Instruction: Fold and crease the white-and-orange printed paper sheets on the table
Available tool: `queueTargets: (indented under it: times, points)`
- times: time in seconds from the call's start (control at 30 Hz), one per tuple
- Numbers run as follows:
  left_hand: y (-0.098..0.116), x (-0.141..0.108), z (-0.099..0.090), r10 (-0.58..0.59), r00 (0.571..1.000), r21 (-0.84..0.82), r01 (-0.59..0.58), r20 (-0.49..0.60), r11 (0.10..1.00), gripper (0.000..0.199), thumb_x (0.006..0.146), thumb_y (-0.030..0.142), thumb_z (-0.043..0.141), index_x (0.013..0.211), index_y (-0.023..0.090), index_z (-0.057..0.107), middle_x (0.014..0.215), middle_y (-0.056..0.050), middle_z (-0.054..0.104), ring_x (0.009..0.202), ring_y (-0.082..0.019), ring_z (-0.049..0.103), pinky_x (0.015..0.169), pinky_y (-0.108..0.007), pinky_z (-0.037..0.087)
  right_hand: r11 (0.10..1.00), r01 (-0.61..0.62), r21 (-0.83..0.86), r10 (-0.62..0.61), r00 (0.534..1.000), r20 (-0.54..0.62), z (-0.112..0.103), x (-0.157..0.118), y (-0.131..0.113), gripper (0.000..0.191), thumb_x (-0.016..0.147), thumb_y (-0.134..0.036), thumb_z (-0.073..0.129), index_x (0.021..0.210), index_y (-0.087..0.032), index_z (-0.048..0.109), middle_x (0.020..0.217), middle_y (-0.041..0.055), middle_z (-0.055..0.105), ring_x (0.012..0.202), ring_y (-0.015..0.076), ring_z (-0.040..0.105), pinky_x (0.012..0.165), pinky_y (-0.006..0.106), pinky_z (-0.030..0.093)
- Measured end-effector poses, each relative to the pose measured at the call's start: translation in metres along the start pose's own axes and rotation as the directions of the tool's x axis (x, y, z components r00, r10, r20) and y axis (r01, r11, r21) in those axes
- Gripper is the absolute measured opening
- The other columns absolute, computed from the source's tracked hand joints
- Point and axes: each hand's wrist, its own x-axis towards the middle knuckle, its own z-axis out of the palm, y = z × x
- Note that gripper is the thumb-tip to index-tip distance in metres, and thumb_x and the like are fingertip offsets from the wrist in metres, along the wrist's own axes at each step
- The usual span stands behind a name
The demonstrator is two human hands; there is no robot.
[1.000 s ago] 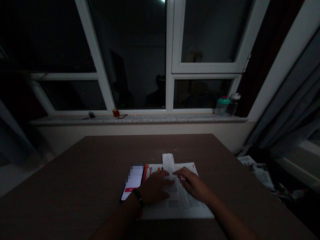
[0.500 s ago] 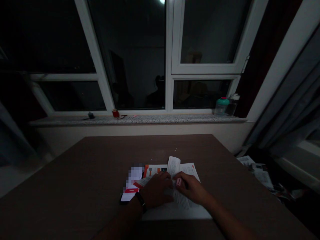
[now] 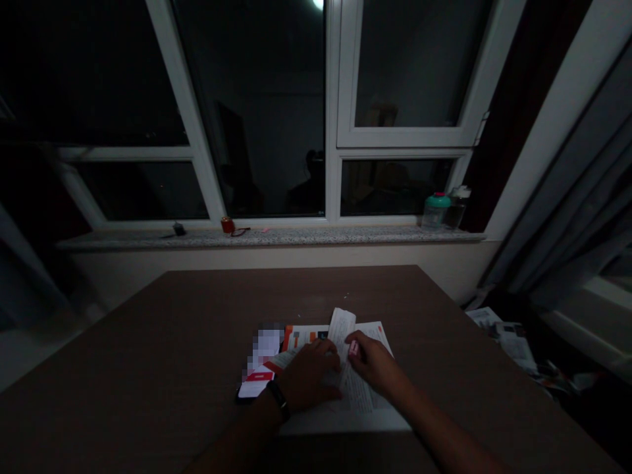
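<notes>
My left hand [image 3: 311, 375], with a dark band on its wrist, lies on the papers with its fingers spread. My right hand [image 3: 376, 362] is closed around a small pink object [image 3: 353, 349], which looks like an eraser, over the sheets. Between the hands runs a narrow folded paper strip [image 3: 342, 324] covered in small print. Beneath it is an open booklet [image 3: 376, 332] with orange markings. Left of the booklet lies a phone [image 3: 259, 376] with a lit screen, partly pixelated.
Small white bits lie on the brown table [image 3: 222, 303] beyond the papers. The windowsill [image 3: 296, 236] bears a red item [image 3: 228, 225] and a teal-lidded bottle [image 3: 437, 210]. Newspapers [image 3: 513, 342] are at the right.
My right hand has moved slightly up with the pink object, a little off the strip. My left hand has hardly moved.
</notes>
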Motion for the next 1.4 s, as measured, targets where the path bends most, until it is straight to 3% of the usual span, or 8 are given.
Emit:
queueTargets:
  times: [0.17,0.53,0.7,0.8,1.0,1.23,1.4]
  points:
    - [-0.001,0.000,0.002,0.007,1.000,-0.005,-0.007,-0.013,1.000,0.042,0.066,0.032,0.087,0.097,0.023,0.060,0.121,-0.004,0.053,0.111,-0.027,0.049,0.090,-0.040,0.039,0.999,-0.035,-0.028,0.034,0.998,-0.053,-0.002,0.006,0.006,0.027,0.081,-0.017,0.051,0.107,-0.020,0.056,0.078,0.0009,0.063,0.069,0.0161,0.060,0.063,0.024,0.041]
    - [0.002,0.001,-0.001,-0.003,1.000,-0.006,0.003,0.009,1.000,0.040,0.070,0.034,0.083,0.100,0.023,0.060,0.122,-0.004,0.052,0.111,-0.027,0.049,0.091,-0.039,0.039,1.000,0.030,-0.001,-0.029,0.997,0.072,0.000,-0.003,0.004,0.033,0.080,-0.016,0.055,0.112,-0.022,0.058,0.073,-0.0028,0.059,0.062,0.0136,0.056,0.057,0.022,0.038]
    - [0.002,0.001,-0.001,0.007,1.000,0.020,-0.007,0.004,1.000,0.043,0.068,0.033,0.085,0.101,0.023,0.060,0.121,-0.004,0.053,0.111,-0.027,0.049,0.091,-0.040,0.040,0.992,0.123,0.038,-0.125,0.991,0.043,-0.001,-0.008,-0.003,0.040,0.074,-0.013,0.061,0.112,-0.023,0.059,0.095,0.0016,0.062,0.081,0.0158,0.058,0.073,0.026,0.043]
    - [0.002,0.001,-0.002,0.008,1.000,0.014,-0.008,0.008,1.000,0.042,0.067,0.034,0.086,0.099,0.023,0.061,0.120,-0.003,0.054,0.111,-0.027,0.049,0.091,-0.039,0.040,0.995,0.083,0.061,-0.085,0.996,0.040,-0.002,-0.009,-0.006,0.045,0.074,-0.012,0.061,0.117,-0.023,0.052,0.090,0.0000,0.061,0.074,0.0146,0.056,0.067,0.024,0.042]
    - [0.001,0.001,-0.001,0.026,1.000,0.012,-0.026,0.003,1.000,0.043,0.068,0.034,0.085,0.102,0.023,0.060,0.121,-0.004,0.053,0.111,-0.027,0.049,0.090,-0.039,0.040,0.992,0.113,0.051,-0.114,0.993,0.023,-0.001,-0.009,-0.007,0.016,0.076,-0.011,0.057,0.085,-0.021,0.050,0.078,-0.0033,0.054,0.065,0.0118,0.049,0.059,0.021,0.035]
    - [0.005,0.001,-0.002,0.008,1.000,0.019,-0.008,0.002,1.000,0.042,0.068,0.033,0.086,0.099,0.022,0.061,0.120,-0.004,0.053,0.111,-0.027,0.049,0.090,-0.039,0.040,0.990,0.129,0.050,-0.129,0.992,-0.010,0.001,-0.005,-0.004,0.017,0.075,-0.009,0.057,0.078,-0.021,0.044,0.077,-0.0027,0.054,0.065,0.0122,0.049,0.059,0.021,0.034]
    - [0.006,0.000,-0.003,-0.013,1.000,0.004,0.013,0.005,1.000,0.042,0.066,0.030,0.087,0.098,0.022,0.061,0.121,-0.005,0.054,0.112,-0.028,0.050,0.092,-0.040,0.041,0.987,0.136,-0.090,-0.146,0.983,-0.112,0.001,0.006,0.003,0.017,0.075,-0.008,0.052,0.077,-0.021,0.042,0.078,-0.0009,0.052,0.072,0.0152,0.050,0.066,0.024,0.036]
